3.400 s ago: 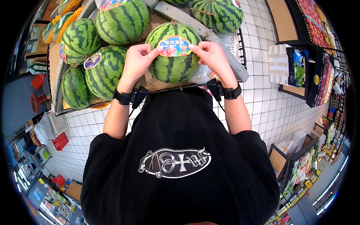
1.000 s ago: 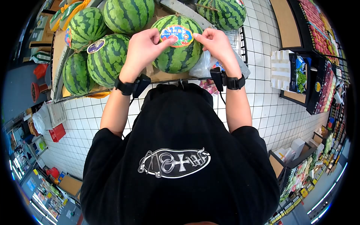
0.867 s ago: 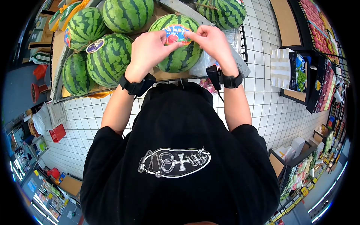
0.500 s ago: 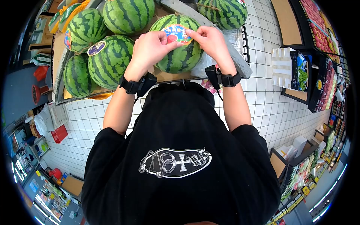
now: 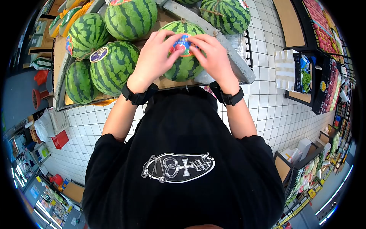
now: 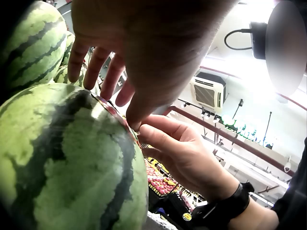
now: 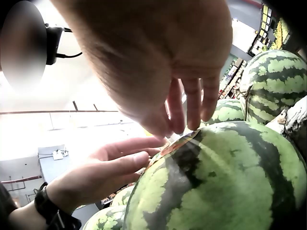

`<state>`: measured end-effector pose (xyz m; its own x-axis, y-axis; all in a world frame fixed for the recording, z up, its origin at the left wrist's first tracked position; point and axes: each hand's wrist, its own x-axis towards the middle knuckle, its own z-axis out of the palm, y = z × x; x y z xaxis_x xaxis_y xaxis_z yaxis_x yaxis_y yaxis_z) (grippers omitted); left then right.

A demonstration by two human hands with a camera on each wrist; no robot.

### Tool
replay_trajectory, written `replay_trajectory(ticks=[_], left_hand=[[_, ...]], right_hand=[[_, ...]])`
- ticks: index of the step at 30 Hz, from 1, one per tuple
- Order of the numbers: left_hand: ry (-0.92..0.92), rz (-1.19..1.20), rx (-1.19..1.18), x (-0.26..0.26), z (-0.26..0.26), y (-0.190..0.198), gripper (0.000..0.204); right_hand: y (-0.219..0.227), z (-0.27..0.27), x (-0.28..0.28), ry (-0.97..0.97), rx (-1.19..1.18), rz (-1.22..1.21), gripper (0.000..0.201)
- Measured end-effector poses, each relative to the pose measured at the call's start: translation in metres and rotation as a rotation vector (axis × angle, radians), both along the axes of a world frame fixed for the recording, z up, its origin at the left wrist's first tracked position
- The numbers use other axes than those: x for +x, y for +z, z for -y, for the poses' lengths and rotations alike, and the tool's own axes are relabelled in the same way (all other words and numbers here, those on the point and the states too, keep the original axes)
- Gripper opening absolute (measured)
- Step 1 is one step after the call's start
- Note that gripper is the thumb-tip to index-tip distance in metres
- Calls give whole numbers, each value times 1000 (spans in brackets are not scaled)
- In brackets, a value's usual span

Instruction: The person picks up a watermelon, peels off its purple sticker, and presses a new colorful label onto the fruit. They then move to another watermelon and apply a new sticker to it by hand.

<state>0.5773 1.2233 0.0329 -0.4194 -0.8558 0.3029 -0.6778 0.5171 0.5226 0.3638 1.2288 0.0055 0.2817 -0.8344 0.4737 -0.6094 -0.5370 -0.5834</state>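
A striped green watermelon (image 5: 183, 72) sits at the front of the display with an oval sticker (image 5: 180, 46) on its upper side. My left hand (image 5: 154, 57) lies over the sticker's left part, its fingers extended and the thumb apart from them. From the other side, my right hand (image 5: 214, 57) reaches over the sticker with fairly straight fingers. In the left wrist view, the right hand's (image 6: 184, 155) thumb and forefinger are right at the sticker's edge. The right wrist view has the sticker (image 7: 175, 146) lying along the melon's curve beneath the fingertips. Both hands cover part of it.
Several other watermelons surround it, including one with a dark oval label (image 5: 114, 70) at left and one at the back right (image 5: 225, 17). A grey beam (image 5: 236, 63) runs along the right side of the display. White floor tiles (image 5: 263, 80) lie beyond.
Earlier the fingers were curled in and the thumbs lay on the sticker. Now both hands' fingers are extended over it, with the hands closer together. The melon appears slightly lower in the view.
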Motion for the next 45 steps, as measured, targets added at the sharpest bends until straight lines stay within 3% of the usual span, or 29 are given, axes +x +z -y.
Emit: replay_trajectory(ticks=[10,23,33,45], left_hand=[[29,219,-88,-6,1,-4,45],[172,247,-49,3,-15,-26,57],[204,343,-89,6,-35,-33,60],[150,137,26,9,-46,-35,52]], right_hand=[[-10,-11,23,-115,-123,-114,39],[-9,-12,32,-225,-108,-296,43],[-23,-17,22,-233,-152,-253,39],[-31,-19,-6,-112,-72,-3,34]])
